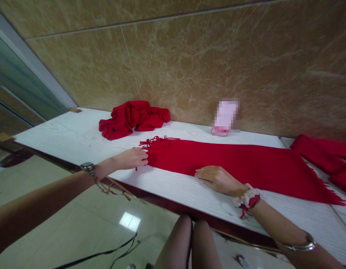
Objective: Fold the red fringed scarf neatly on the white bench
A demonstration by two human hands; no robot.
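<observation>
A long red scarf point(245, 164) with fringed ends lies flat across the white table point(161, 186). At its left end, beside the fringe, my left hand point(133, 157) has its fingers curled closed on the scarf's edge. My right hand point(219, 179) rests near the middle of the scarf's front edge, its fingers pressed together and the fingertips touching the cloth; what they pinch, if anything, is hidden.
A crumpled red cloth point(133, 117) lies at the back left, by the marbled wall point(175, 67). A pink-and-white object point(225, 116), blurred out, leans on the wall. More red cloth point(324, 153) lies at the right. Dark cables point(97, 254) run over the floor.
</observation>
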